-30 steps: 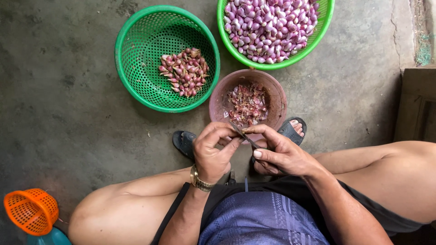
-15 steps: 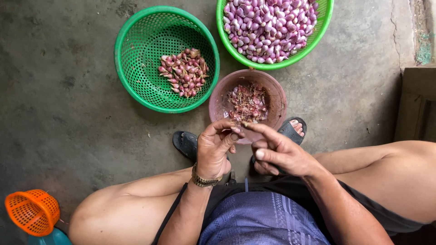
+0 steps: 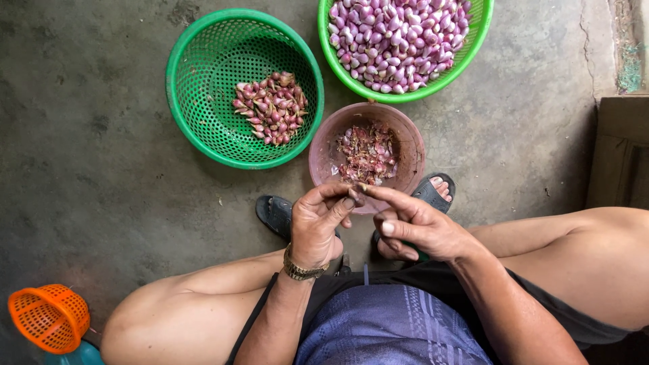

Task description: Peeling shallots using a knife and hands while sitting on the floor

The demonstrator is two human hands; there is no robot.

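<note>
Squatting on the concrete floor (image 3: 101, 169), I hold a small shallot (image 3: 356, 195) pinched in the fingertips of my left hand (image 3: 318, 226), just over the near rim of the pinkish bowl (image 3: 321, 159) that holds the loose skins (image 3: 367, 154). My right hand (image 3: 419, 226) meets it from the other side, forefinger stretched to the bulb, so both hands are together and closed on the one shallot; whether a blade sits in the right hand I cannot tell. To the left stands a green basket (image 3: 196, 128) with a small heap of dark, unpeeled shallots (image 3: 270, 107), and beyond the bowl a second green basket (image 3: 473, 40) is filled with pale peeled bulbs (image 3: 399, 40). An orange basket (image 3: 47, 318) lies well apart by my left knee. Peeling goes best, I judge, with the bulb kept directly above the bowl so skins drop in, and the skin drawn off in strips.
</note>
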